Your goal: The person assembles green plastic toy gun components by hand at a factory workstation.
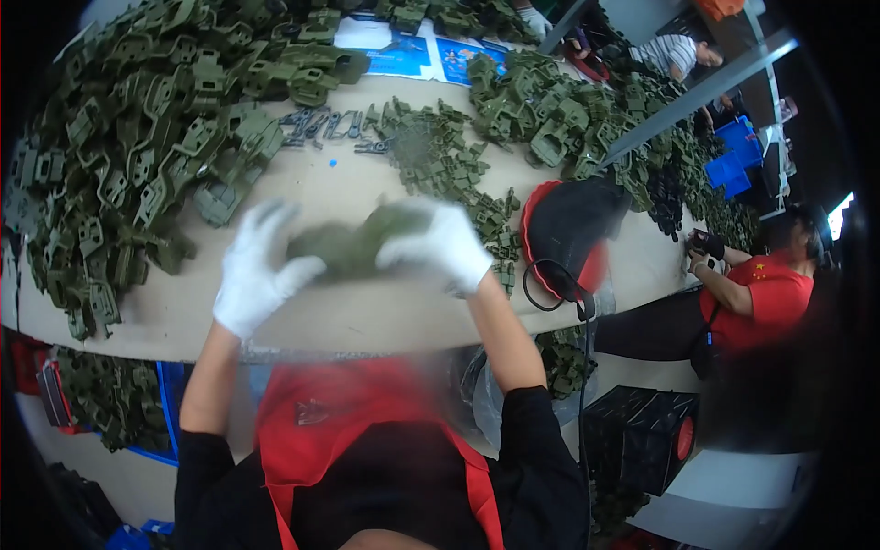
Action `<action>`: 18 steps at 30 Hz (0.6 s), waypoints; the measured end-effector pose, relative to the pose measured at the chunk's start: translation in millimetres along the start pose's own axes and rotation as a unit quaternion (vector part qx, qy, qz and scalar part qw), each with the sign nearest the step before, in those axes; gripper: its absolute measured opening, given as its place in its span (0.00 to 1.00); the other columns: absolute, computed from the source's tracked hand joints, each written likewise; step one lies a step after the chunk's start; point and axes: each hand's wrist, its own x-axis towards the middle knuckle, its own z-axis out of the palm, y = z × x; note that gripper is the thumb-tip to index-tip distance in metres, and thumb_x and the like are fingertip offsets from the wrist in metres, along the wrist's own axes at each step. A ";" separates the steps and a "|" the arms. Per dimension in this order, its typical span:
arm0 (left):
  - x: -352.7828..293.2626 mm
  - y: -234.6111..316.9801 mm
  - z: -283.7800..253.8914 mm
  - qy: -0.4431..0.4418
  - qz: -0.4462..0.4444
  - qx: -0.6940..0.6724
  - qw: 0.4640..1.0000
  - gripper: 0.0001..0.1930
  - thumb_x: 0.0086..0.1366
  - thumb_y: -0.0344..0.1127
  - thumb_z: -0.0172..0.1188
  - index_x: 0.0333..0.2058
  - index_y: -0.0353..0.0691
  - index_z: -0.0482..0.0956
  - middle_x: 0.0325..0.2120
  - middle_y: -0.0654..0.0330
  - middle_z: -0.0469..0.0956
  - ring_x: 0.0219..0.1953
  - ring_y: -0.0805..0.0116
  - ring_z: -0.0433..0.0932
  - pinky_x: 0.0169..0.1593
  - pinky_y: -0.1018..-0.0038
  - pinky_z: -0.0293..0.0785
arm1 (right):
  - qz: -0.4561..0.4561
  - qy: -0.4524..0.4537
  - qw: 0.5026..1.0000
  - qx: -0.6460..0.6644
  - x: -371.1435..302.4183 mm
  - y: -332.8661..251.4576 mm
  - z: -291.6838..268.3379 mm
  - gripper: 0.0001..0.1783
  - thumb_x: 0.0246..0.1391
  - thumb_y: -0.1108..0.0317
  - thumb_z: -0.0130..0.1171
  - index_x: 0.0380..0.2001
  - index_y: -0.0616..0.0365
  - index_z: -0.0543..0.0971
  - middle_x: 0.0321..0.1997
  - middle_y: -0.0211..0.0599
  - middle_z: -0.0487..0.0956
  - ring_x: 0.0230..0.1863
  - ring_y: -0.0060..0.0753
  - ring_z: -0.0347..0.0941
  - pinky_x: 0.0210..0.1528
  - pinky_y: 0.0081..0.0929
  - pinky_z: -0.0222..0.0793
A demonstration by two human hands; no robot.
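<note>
Both my hands wear white gloves over the near part of the table. My right hand (442, 246) is closed around the right end of an olive-green plastic part (339, 249), which is smeared by motion. At the part's left end is my left hand (259, 275), its thumb and fingers spread apart, with no grip on it. Beyond my hands lies a heap of small green pieces (449, 160). Next to it are several dark grey clip-like pieces (321, 126). A big pile of green molded parts (137, 137) covers the table's left side.
More green parts (550, 119) are piled at the back right. To the right stands a red-rimmed black basket (573, 225) with a black cable (587, 367) running down. A person in a red shirt (756, 293) works at the right. A metal post (687, 101) slants across the table.
</note>
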 end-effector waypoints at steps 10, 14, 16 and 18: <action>-84.8 -50.1 25.5 0.151 -0.241 -0.061 0.957 0.26 0.54 0.31 0.66 0.53 0.36 0.74 0.49 0.51 0.73 0.53 0.55 0.73 0.57 0.66 0.68 | -0.085 0.326 0.807 0.486 157.0 -20.7 -282.5 0.17 0.53 0.58 0.64 0.46 0.48 0.77 0.45 0.34 0.79 0.51 0.41 0.70 0.57 0.55 0.65; -90.4 -55.8 32.3 0.155 -0.226 -0.021 0.962 0.23 0.53 0.32 0.66 0.50 0.38 0.75 0.48 0.50 0.73 0.50 0.51 0.74 0.55 0.64 0.70 | -0.150 0.309 0.863 0.372 148.2 -24.4 -427.0 0.23 0.61 0.53 0.43 0.51 0.52 0.77 0.54 0.37 0.79 0.57 0.43 0.71 0.60 0.51 0.63; -88.4 -52.3 31.8 0.163 -0.221 0.042 0.961 0.21 0.53 0.34 0.65 0.47 0.39 0.76 0.47 0.49 0.74 0.48 0.47 0.74 0.52 0.61 0.71 | -0.051 0.359 0.864 0.349 165.8 -20.2 -420.0 0.22 0.61 0.53 0.46 0.49 0.53 0.78 0.51 0.36 0.80 0.60 0.42 0.70 0.62 0.47 0.62; -94.5 -58.8 38.9 0.183 -0.217 0.079 0.956 0.19 0.53 0.35 0.64 0.45 0.40 0.77 0.46 0.50 0.74 0.47 0.47 0.73 0.51 0.59 0.71 | -0.010 0.431 0.849 0.305 193.2 -15.0 -352.3 0.24 0.62 0.52 0.49 0.54 0.55 0.74 0.57 0.40 0.73 0.59 0.45 0.67 0.62 0.52 0.60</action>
